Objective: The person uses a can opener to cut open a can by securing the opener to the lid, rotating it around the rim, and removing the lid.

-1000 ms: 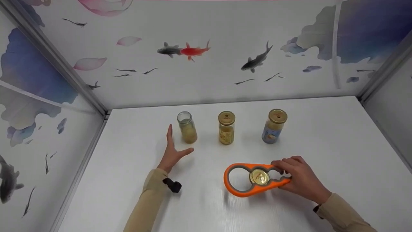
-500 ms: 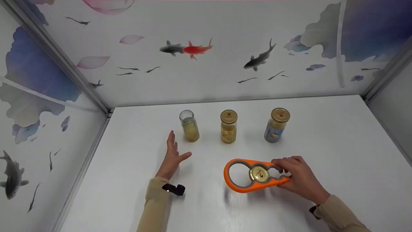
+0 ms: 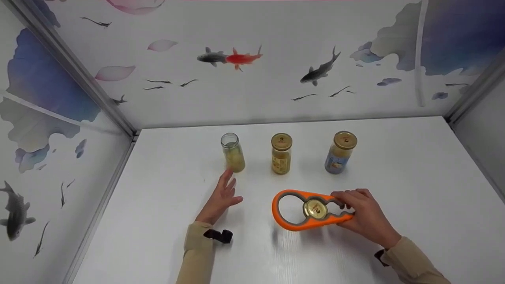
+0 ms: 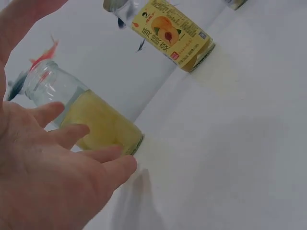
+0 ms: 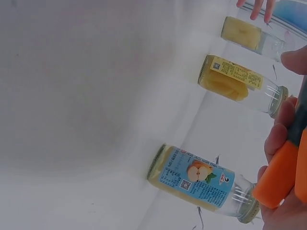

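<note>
My right hand grips the handles of an orange jar opener with grey toothed inner edges. A gold lid sits between the opener's arms, off any jar, above the table. My left hand is empty, with its fingers extended, just in front of a lidless glass jar. Pale yellow fruit fills the lower part of this upright jar, as the left wrist view also shows. Whether a fingertip touches the jar is unclear. In the right wrist view, orange handles lie in my right hand.
A lidded jar with a yellow label stands in the middle of the row. To its right is another lidded jar with a blue label. White table surrounds them, and printed panels with fish enclose the back and sides.
My left hand has moved from the lidless jar's left side to in front of it, its spread fingers drawing closer together. The opener and lid have shifted slightly up and left in view.
</note>
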